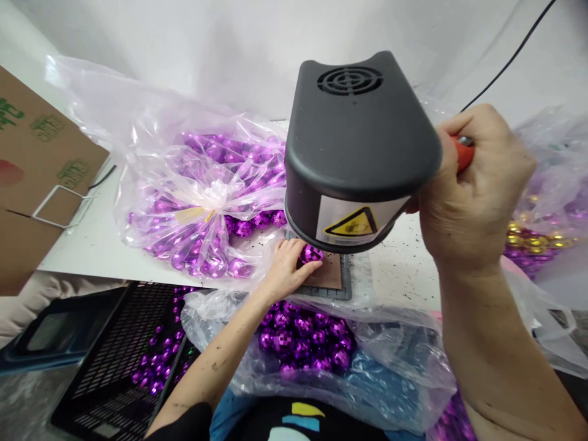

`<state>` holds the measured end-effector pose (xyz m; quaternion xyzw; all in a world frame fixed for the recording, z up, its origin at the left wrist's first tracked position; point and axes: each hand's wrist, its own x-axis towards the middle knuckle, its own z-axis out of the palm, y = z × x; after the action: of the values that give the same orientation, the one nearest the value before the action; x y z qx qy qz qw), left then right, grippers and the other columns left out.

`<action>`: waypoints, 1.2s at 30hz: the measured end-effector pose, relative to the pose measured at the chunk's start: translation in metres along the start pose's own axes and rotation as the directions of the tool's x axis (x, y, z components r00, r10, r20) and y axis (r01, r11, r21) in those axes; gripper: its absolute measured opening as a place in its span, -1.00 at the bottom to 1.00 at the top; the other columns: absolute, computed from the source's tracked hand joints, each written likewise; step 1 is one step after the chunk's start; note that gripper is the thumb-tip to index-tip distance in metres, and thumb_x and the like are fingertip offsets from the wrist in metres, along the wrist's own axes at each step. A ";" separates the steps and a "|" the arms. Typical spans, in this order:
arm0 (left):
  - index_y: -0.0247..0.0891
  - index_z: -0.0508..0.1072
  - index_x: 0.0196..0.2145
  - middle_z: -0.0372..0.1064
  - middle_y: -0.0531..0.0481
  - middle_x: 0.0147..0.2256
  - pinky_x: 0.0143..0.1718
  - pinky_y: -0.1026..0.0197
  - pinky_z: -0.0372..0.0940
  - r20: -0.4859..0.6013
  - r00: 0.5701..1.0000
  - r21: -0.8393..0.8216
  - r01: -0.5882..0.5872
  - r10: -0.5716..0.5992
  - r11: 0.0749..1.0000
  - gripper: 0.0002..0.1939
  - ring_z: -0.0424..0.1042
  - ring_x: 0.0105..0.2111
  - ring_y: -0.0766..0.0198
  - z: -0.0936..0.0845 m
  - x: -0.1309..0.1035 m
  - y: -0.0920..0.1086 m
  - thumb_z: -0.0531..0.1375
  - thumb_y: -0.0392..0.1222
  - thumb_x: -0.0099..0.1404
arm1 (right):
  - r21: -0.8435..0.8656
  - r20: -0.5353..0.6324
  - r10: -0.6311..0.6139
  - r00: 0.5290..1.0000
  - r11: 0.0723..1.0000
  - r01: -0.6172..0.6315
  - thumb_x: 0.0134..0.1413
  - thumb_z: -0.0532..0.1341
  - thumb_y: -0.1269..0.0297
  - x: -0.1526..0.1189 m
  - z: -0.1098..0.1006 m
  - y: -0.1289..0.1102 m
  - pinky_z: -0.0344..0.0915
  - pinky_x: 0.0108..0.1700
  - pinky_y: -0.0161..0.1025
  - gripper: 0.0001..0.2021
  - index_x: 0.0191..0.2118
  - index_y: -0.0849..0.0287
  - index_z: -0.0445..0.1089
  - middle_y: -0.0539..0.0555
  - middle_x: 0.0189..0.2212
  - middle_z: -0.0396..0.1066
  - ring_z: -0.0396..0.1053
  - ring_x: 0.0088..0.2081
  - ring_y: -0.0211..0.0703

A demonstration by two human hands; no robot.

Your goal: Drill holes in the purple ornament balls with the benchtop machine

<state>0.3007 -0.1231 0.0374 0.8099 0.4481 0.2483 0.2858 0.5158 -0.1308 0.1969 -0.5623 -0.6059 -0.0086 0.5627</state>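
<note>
Balls point(283, 340) with purple mirrored facets are gathered in an open plastic bag point(397, 383) nearest the body, and small purple pieces point(158, 367) are held in a black crate point(98, 361) at the left. At the front of the white table point(408, 275), a single faceted ball point(312, 252) is pinched by the left grip point(285, 269), thumb and fingers closed on its sides, over a brown pad point(328, 272) bordered by a grey frame point(346, 288). Above, a black device point(362, 141) is held up by the right grip point(473, 190), closed around its red handle point(465, 156). Its underside is hidden, so whether the ball is touched by it cannot be told. The ball would best be steadied low, with the fingertips kept clear of the device's underside; the device, which looks bulky, should be held level and tilted only enough for the ball to be seen, its warning label point(353, 223) being heeded. Farther back, more purple balls point(257, 177) are covered by a clear gathered bag point(101, 98), with a cardboard box point(50, 171) placed beside it.
</note>
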 end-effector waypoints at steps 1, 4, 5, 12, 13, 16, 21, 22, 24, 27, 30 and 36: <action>-0.20 0.47 -0.08 0.46 -0.07 -0.12 0.21 -0.09 0.16 -0.027 0.999 0.021 -0.023 0.024 1.000 -0.70 0.39 -0.04 0.05 0.003 -0.001 0.002 0.24 0.03 0.35 | 0.000 -0.002 0.002 1.000 1.000 -0.002 0.31 0.04 -0.13 0.000 0.000 0.000 -0.01 -0.41 -0.40 -0.54 -0.31 0.25 0.26 -0.14 -0.55 0.03 0.06 -0.53 -0.55; -0.20 0.44 -0.03 0.44 -0.12 -0.07 0.21 -0.10 0.18 -0.087 0.994 0.044 -0.055 0.058 0.998 -0.64 0.38 0.01 0.02 0.017 -0.002 0.003 0.31 -0.02 0.27 | -0.007 0.000 0.007 1.000 1.000 -0.007 0.31 0.04 -0.12 -0.001 -0.001 0.000 0.00 -0.40 -0.39 -0.54 -0.31 0.25 0.28 -0.14 -0.54 0.05 0.06 -0.52 -0.55; -0.21 0.43 -0.03 0.44 -0.13 -0.06 0.21 -0.11 0.19 -0.103 0.993 0.036 -0.056 0.059 0.998 -0.62 0.38 0.02 0.01 0.022 -0.003 0.002 0.33 -0.04 0.25 | -0.012 0.002 0.008 1.000 1.000 -0.008 0.31 0.04 -0.12 -0.001 -0.001 0.000 0.00 -0.39 -0.38 -0.54 -0.30 0.26 0.29 -0.13 -0.54 0.05 0.06 -0.52 -0.55; -0.21 0.34 0.05 0.45 -0.14 -0.01 0.31 -0.20 0.06 -0.128 0.991 -0.103 -0.048 0.035 0.994 -0.56 0.37 0.09 -0.01 0.043 -0.006 -0.009 0.31 -0.11 0.26 | -0.041 0.022 0.013 1.000 0.999 -0.012 0.30 0.04 -0.13 0.003 -0.003 -0.002 0.01 -0.41 -0.40 -0.52 -0.32 0.26 0.30 -0.13 -0.55 0.05 0.03 -0.52 -0.53; -0.21 0.33 0.07 0.44 -0.15 0.01 0.32 -0.20 0.05 -0.121 0.992 -0.107 -0.049 0.036 0.993 -0.54 0.35 0.11 -0.01 0.043 -0.007 -0.009 0.31 -0.09 0.27 | -0.048 0.017 0.007 1.000 0.999 -0.006 0.29 0.06 -0.13 0.004 -0.003 -0.003 0.01 -0.42 -0.40 -0.52 -0.33 0.27 0.30 -0.13 -0.56 0.05 0.02 -0.52 -0.52; -0.22 0.31 0.11 0.40 -0.18 0.08 0.34 -0.22 0.01 -0.087 0.995 -0.121 -0.062 0.051 0.991 -0.53 0.32 0.15 -0.02 0.043 -0.008 -0.010 0.27 -0.04 0.31 | -0.072 0.011 0.020 1.000 0.997 -0.019 0.27 0.10 -0.11 0.003 -0.006 -0.004 0.03 -0.43 -0.39 -0.54 -0.34 0.26 0.34 -0.12 -0.56 0.09 0.05 -0.51 -0.50; -0.20 0.32 0.12 0.39 -0.18 0.07 0.38 -0.28 -0.10 -0.046 0.997 -0.143 -0.066 0.060 0.988 -0.56 0.32 0.15 -0.02 0.041 -0.009 -0.009 0.22 -0.04 0.36 | -0.154 -0.020 0.003 1.000 0.988 -0.006 0.25 0.19 0.04 -0.033 -0.020 -0.009 0.12 -0.42 -0.36 -0.70 -0.26 0.21 0.42 -0.06 -0.50 0.29 0.21 -0.51 -0.47; -0.20 0.32 0.13 0.38 -0.18 0.08 0.38 -0.29 -0.11 -0.038 0.997 -0.148 -0.069 0.064 0.987 -0.56 0.31 0.17 -0.02 0.041 -0.009 -0.009 0.21 -0.04 0.36 | -0.170 -0.042 -0.026 0.999 0.985 0.018 0.24 0.22 0.08 -0.045 -0.022 -0.010 0.16 -0.41 -0.35 -0.74 -0.27 0.20 0.43 -0.05 -0.49 0.32 0.24 -0.50 -0.45; -0.18 0.33 0.15 0.38 -0.17 0.09 0.38 -0.28 -0.09 -0.014 0.997 -0.164 -0.072 0.071 0.984 -0.57 0.31 0.17 -0.02 0.040 -0.009 -0.009 0.19 -0.04 0.38 | -0.180 -0.064 -0.013 0.998 0.984 0.002 0.18 0.26 0.13 -0.068 -0.026 -0.013 0.20 -0.40 -0.31 -0.79 -0.26 0.20 0.45 -0.02 -0.49 0.36 0.28 -0.50 -0.39; -0.15 0.34 0.14 0.41 -0.16 0.06 0.39 -0.29 -0.11 0.014 0.997 -0.193 -0.071 0.075 0.979 -0.59 0.34 0.14 0.00 0.039 -0.010 -0.010 0.18 -0.05 0.38 | -0.147 -0.018 0.073 0.997 0.986 -0.075 0.18 0.22 0.13 -0.092 -0.026 -0.017 0.20 -0.46 -0.30 -0.78 -0.34 0.19 0.41 0.00 -0.52 0.34 0.26 -0.53 -0.36; -0.16 0.33 0.15 0.42 -0.15 0.03 0.41 -0.29 -0.18 -0.008 0.998 -0.208 -0.069 0.068 0.976 -0.57 0.35 0.12 0.00 0.039 -0.011 -0.010 0.20 -0.04 0.37 | -0.118 0.093 0.054 0.994 0.992 -0.043 0.23 0.14 0.17 -0.105 -0.023 -0.016 0.15 -0.53 -0.34 -0.71 -0.49 0.19 0.32 0.01 -0.56 0.32 0.23 -0.56 -0.38; -0.15 0.30 0.17 0.41 -0.14 0.03 0.43 -0.28 -0.22 -0.076 0.995 -0.215 -0.079 0.064 0.973 -0.50 0.35 0.14 -0.02 0.040 -0.012 -0.009 0.25 0.01 0.33 | -0.172 0.014 0.057 0.998 0.984 -0.054 0.11 0.20 0.27 -0.132 -0.014 0.009 0.28 -0.46 -0.26 -0.87 -0.38 0.18 0.42 0.05 -0.52 0.37 0.32 -0.49 -0.26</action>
<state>0.3156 -0.1393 0.0007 0.7802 0.3982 0.3338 0.3481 0.4963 -0.2255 0.1051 -0.6253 -0.5923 -0.0398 0.5065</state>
